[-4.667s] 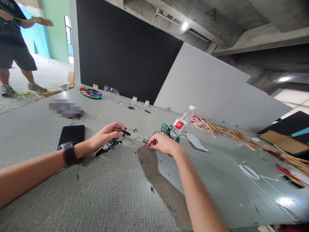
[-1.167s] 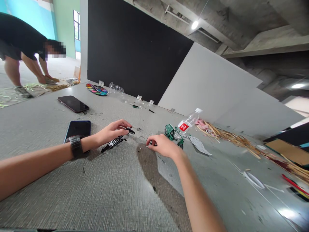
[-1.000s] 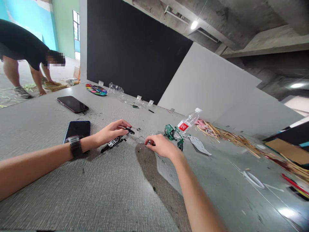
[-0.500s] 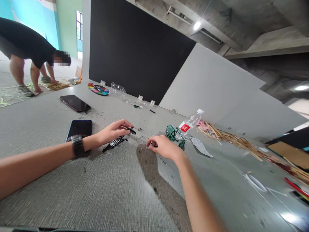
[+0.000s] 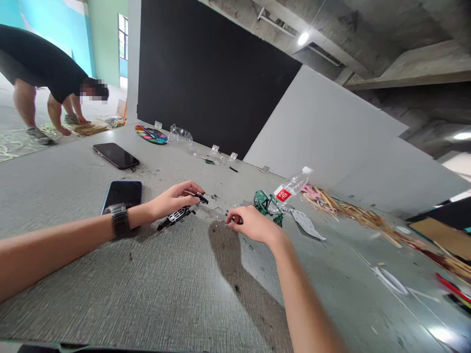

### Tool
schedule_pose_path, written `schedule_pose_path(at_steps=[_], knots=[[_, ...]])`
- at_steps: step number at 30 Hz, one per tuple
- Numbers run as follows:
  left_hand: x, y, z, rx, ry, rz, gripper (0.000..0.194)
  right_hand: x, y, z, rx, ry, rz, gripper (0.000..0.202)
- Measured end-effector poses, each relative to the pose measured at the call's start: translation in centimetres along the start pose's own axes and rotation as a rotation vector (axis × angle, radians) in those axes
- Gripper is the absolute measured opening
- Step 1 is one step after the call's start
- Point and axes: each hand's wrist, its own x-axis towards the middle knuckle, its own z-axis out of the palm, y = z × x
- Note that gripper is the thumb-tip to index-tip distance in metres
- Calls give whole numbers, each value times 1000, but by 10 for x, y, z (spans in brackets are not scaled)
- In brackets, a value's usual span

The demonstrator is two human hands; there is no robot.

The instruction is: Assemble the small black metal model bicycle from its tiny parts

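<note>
My left hand (image 5: 176,197) reaches over the table, its fingers bent and closed on a small black plastic part (image 5: 202,198). Just below that hand lies a black-and-white piece with a slotted frame (image 5: 177,215); whether the two are joined I cannot tell. My right hand (image 5: 250,223) is down at the tabletop with thumb and fingertips pinched together. Whatever sits in that pinch is too small to name. Right behind it stands a green model bicycle (image 5: 268,205), partly covered by the hand. Tiny dark bits (image 5: 214,196) lie between the hands.
Two phones (image 5: 116,156) (image 5: 123,193) lie at left. Farther back are a paint palette (image 5: 151,135) and clear plastic packaging (image 5: 181,136). A water bottle (image 5: 293,186), a printed paper (image 5: 307,224) and wooden strips (image 5: 353,215) lie right. Another person (image 5: 44,63) bends over far left.
The view has shifted very slightly. Both hands keep nearly the same place and pose, and the objects around them have not moved.
</note>
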Motion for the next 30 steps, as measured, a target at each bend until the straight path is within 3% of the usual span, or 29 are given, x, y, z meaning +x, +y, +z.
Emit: schedule_pose_path(at_steps=[9,20,30], knots=[[0,0,0,12,-1,6,32,4,-5,3,-31,-52,39,18],[1,-2,-1,10,-10,19,31,10,5,17,-61,3,44,21],[0,-1,0,14,-7,10,32,22,-2,26,-36,163,-82,19]])
